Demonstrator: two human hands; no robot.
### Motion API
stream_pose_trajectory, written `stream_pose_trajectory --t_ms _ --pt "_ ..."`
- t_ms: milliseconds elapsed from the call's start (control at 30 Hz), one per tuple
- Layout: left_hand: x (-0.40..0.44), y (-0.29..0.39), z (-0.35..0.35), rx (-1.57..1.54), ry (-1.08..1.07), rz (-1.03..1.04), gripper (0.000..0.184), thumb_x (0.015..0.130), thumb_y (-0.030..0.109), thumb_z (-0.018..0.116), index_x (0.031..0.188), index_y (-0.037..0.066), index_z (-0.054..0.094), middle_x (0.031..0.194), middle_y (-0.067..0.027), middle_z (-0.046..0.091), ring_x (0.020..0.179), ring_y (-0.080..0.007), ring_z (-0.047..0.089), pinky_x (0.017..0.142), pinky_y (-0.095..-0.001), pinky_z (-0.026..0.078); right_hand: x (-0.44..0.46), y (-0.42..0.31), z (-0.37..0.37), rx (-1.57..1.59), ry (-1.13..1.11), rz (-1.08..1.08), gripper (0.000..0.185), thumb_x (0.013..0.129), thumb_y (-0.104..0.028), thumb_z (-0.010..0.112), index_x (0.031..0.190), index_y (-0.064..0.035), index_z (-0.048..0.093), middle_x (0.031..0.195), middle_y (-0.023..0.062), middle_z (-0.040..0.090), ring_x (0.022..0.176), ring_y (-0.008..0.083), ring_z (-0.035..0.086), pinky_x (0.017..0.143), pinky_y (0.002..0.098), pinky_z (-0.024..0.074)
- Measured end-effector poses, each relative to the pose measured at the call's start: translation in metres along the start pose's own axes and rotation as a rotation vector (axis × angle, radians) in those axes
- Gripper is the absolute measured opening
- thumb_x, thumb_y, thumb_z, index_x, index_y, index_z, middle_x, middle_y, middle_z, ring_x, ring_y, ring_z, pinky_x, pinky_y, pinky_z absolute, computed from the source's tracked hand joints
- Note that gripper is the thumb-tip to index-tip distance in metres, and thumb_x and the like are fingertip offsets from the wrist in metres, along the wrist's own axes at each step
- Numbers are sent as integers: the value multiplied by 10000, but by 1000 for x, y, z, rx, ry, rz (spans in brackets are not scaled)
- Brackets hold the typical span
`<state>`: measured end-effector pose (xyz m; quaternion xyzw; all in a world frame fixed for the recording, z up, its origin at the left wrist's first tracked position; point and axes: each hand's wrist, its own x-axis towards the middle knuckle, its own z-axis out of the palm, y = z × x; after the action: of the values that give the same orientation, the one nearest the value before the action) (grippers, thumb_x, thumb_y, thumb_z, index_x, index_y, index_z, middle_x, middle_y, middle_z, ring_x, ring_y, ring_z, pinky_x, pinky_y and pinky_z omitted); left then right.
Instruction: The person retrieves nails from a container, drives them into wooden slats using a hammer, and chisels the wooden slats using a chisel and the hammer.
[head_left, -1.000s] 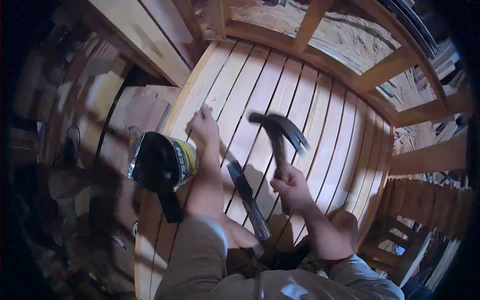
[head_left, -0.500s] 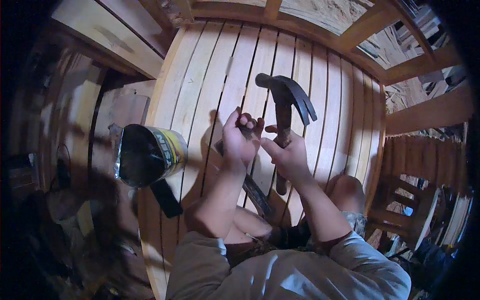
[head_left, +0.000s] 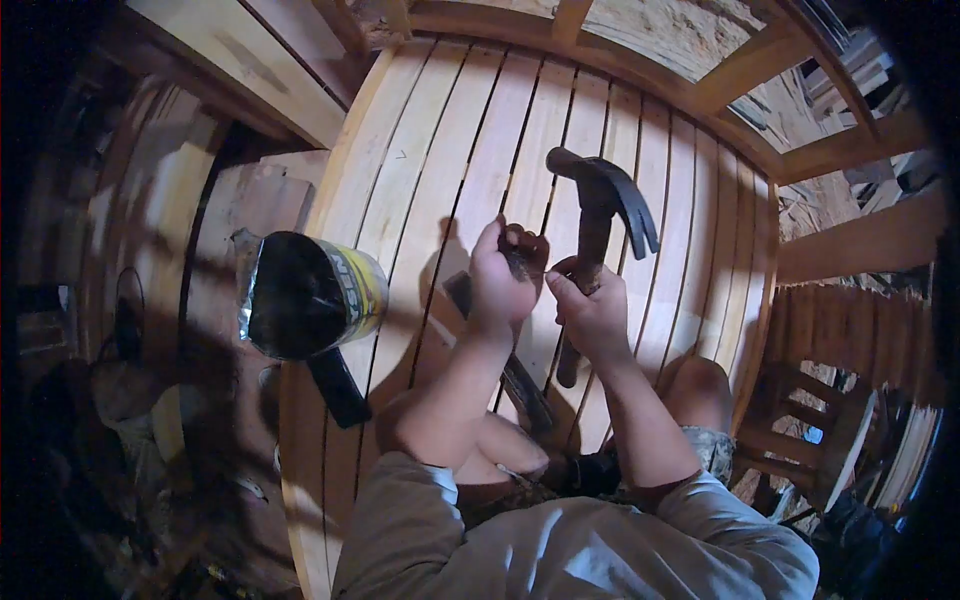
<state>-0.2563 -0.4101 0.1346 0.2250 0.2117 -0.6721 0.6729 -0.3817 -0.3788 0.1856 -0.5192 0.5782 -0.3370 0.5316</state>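
My right hand (head_left: pixel 597 308) is wrapped round the handle of a claw hammer (head_left: pixel 603 200), its dark head raised above the slatted wooden surface (head_left: pixel 420 150). Close beside it on the left, my left hand (head_left: pixel 508 275) is palm up with fingers curled over a cluster of small dark pieces, too small to make out clearly. Under my left forearm a dark, long tool (head_left: pixel 525 390) lies on the slats, partly hidden by the arm.
An open container with a yellow label (head_left: pixel 365 290) stands on the left of the slats, a black flat object (head_left: pixel 338 388) beside it. Wooden framing (head_left: pixel 735 70) borders the far side. A small wooden chair-like frame (head_left: pixel 810 420) is at the right.
My left hand has come back from the slats at the left and turned palm up beside my right hand. The hammer stays in my right hand. The view has shifted.
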Motion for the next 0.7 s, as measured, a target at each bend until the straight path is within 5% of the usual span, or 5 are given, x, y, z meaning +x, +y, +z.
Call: stream_pose_trajectory --t_ms 167,300,433,533,700 --pt "-7 7 -9 548 -204 53 318 980 222 587 698 116 489 587 29 426 471 -80 389 467 -242 316 -3 -14 -4 278 69 89 238 918 -242 671 907 -18 595 586 13 521 466 125 531 453 267 419" --pt "-8 -10 2 830 -193 201 76 907 113 685 903 38 680 637 68 495 511 -5 380 469 -188 290 6 -14 -7 483 165 81 213 929 -224 646 846 -57 543 595 10 457 460 150 510 465 306 452" --pt "-11 -3 -6 1001 -419 228 250 902 106 698 1126 -5 704 734 55 604 637 -8 500 564 -179 386 15 -7 -14 635 163 142 204 925 -206 666 885 -33 566 582 18 482 431 147 481 444 321 447" --pt "-9 -4 -7 1090 -428 215 182 933 -25 608 1103 -78 648 887 -146 702 729 -132 636 598 -208 472 17 0 -16 656 119 220 205 923 -203 670 881 -32 565 589 26 482 434 151 483 442 327 447" --pt "-10 -9 2 1357 -192 390 164 916 116 681 1002 -20 713 826 -116 711 671 -149 653 596 -270 506 23 19 -17 657 81 296 190 915 -183 668 932 -34 551 593 28 480 442 153 493 431 327 441"
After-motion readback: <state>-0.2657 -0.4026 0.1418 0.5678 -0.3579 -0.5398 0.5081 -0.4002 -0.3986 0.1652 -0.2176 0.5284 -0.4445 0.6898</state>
